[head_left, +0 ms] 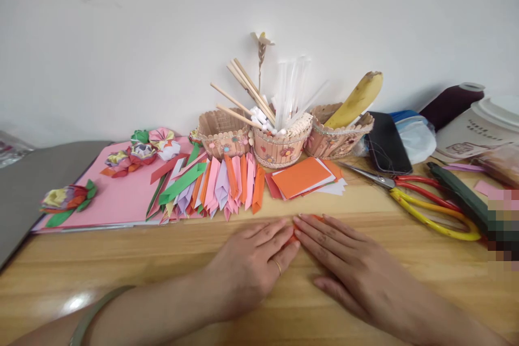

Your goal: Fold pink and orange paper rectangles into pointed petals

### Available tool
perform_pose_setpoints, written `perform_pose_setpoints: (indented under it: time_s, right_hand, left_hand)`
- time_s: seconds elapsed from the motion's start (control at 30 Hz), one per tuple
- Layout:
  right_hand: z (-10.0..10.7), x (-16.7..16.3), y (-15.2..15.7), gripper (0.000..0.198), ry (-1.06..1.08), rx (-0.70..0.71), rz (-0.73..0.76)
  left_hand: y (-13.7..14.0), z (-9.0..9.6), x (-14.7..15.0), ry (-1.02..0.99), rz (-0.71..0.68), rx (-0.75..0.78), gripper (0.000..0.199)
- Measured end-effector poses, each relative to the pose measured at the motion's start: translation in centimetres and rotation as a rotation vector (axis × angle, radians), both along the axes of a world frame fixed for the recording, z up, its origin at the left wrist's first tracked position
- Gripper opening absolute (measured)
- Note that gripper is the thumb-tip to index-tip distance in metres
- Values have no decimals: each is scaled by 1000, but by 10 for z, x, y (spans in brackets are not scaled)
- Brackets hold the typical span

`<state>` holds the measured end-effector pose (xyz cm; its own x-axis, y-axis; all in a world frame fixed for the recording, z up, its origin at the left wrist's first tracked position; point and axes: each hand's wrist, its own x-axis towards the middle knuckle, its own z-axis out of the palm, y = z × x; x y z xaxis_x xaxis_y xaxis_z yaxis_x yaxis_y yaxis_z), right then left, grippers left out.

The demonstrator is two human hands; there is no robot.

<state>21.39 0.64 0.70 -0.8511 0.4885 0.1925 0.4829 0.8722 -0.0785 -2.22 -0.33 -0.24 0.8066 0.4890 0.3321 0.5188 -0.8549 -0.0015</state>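
A small piece of orange paper [292,234] lies on the wooden table, mostly hidden under my fingers. My left hand [257,262] rests on its left side, fingers stretched out and pressing down, a ring on one of them. From the right, my right hand [351,257] lies flat over the same paper, its fingertips meeting those of my left hand and its thumb apart on the table. Just beyond them sits a small stack of orange and white paper rectangles [302,177]. To its left is a row of folded paper strips [219,186] in several colours.
Folded paper flowers [141,154] lie on pink sheets [115,200] at the left. Against the wall stand decorated baskets [279,150] with sticks and clear tubes; one holds a banana [357,100]. Scissors [430,200], a dark phone [387,143] and a white tub [478,130] are at the right.
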Motion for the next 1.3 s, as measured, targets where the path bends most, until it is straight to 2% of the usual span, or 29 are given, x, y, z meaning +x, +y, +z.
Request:
perform_pose_setpoints:
  time_s: [0.17, 0.53, 0.87, 1.03, 1.3]
  right_hand:
    - [1, 4, 2, 60, -6, -112, -19]
    - [3, 5, 3, 60, -29, -208, -28]
    - [18, 3, 1, 61, -39, -492, -68]
    - [19, 7, 0, 63, -1, -540, -57]
    - [18, 11, 0, 63, 53, -561, -37]
  left_hand:
    - [1, 5, -4, 38, -31, -32, 34]
    - [5, 1, -10, 23, -60, -128, 47]
    - [9, 7, -12, -81, -91, -118, 44]
    - [13, 11, -14, -73, -124, -70, 50]
    - [16, -4, -21, -53, -152, 168, 49]
